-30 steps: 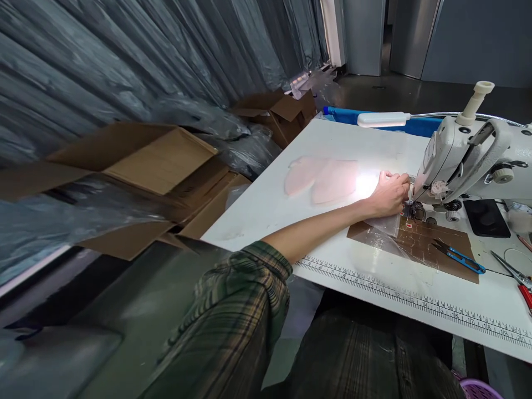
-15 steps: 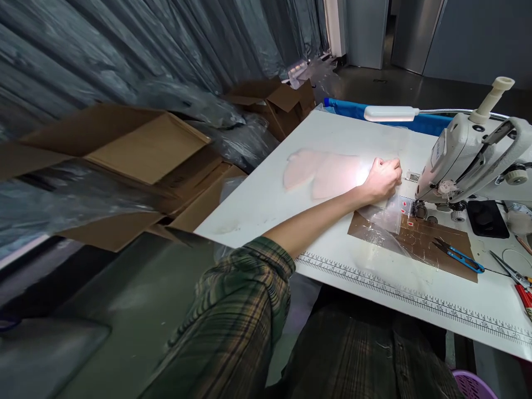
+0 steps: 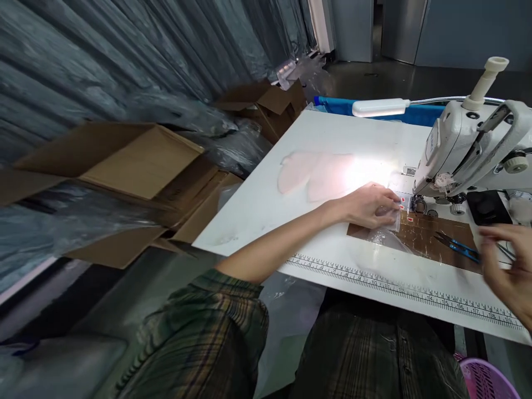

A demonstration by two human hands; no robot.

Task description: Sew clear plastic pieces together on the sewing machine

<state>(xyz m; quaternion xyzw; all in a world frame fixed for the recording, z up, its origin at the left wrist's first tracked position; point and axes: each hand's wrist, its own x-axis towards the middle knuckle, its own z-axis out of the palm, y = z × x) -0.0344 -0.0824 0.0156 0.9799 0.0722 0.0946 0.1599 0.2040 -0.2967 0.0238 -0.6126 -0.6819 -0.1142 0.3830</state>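
Note:
My left hand (image 3: 372, 206) is closed at the edge of a clear plastic piece (image 3: 386, 239), just left of the sewing machine's presser foot (image 3: 419, 205). Small red marks show on the plastic beside its fingertips. The piece lies partly over a brown board (image 3: 424, 237). At the right edge my right hand (image 3: 509, 266) hovers with thumb and fingers apart, somewhat blurred, and nothing shows between them. Blue-handled thread snips (image 3: 459, 247) lie on the board just left of it. Pale pink, flat shapes (image 3: 320, 176) lie on the white table (image 3: 257, 221) beyond my left forearm.
The white sewing machine (image 3: 453, 149) stands at the right, with a lamp (image 3: 380, 107) behind it. A printed ruler (image 3: 374, 282) runs along the front edge. Open cardboard boxes (image 3: 141, 160) stand at the left. A purple basket (image 3: 490, 377) is below the table.
My left hand has come toward me, from beyond the plastic down onto it. My right hand has entered at the right, over where the red-handled tool lay.

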